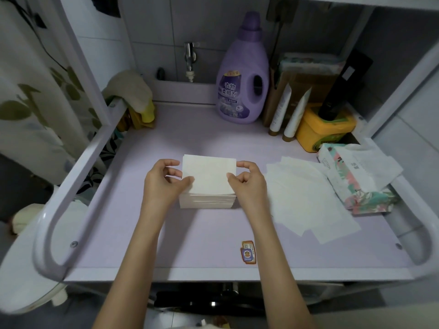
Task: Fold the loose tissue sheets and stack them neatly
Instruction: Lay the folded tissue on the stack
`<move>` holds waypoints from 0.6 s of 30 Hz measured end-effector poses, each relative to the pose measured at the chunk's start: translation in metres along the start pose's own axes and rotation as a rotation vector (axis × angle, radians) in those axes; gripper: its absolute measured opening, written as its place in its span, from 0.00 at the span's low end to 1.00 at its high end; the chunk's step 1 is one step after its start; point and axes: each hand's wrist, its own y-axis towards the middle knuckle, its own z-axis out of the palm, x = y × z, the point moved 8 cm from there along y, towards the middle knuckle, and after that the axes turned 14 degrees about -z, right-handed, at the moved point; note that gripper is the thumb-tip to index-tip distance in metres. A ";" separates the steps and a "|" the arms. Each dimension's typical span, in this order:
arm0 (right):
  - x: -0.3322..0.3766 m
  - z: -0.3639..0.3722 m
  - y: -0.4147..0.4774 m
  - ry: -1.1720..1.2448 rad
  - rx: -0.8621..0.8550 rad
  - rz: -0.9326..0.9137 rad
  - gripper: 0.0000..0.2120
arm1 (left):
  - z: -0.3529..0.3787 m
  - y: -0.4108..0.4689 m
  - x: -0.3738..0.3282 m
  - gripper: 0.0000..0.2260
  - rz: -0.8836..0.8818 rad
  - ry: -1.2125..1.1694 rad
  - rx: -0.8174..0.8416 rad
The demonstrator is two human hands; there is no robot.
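A folded white tissue (pixel 209 173) is held flat just above a stack of folded tissues (pixel 206 201) in the middle of the lilac tabletop (pixel 190 238). My left hand (pixel 166 180) pinches the tissue's left edge between thumb and fingers. My right hand (pixel 247 180) pinches its right edge the same way. Several loose unfolded tissue sheets (pixel 306 200) lie spread out to the right of the stack.
A floral tissue pack (pixel 356 176) lies at the right edge with a sheet sticking out. A purple softener bottle (pixel 242 74), two tubes (pixel 287 112), a yellow tub (pixel 323 129) and a tap (pixel 189 59) stand at the back. White rails (pixel 78 167) flank the table.
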 end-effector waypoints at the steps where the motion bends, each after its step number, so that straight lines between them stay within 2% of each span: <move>1: 0.001 0.000 -0.001 0.001 0.000 0.000 0.12 | -0.001 -0.001 0.000 0.17 -0.001 0.000 0.001; 8: -0.002 0.002 -0.001 0.003 0.027 0.014 0.12 | 0.003 0.003 0.003 0.17 -0.012 0.061 0.034; 11: -0.001 0.001 -0.003 0.017 0.029 0.038 0.14 | 0.003 0.003 0.002 0.21 -0.007 0.093 0.035; 15: -0.003 0.004 -0.005 0.294 -0.019 0.204 0.18 | 0.006 0.001 0.007 0.24 -0.120 -0.042 0.063; 18: -0.009 0.030 -0.011 0.445 0.121 0.342 0.26 | 0.027 -0.005 0.016 0.22 -0.293 -0.193 0.206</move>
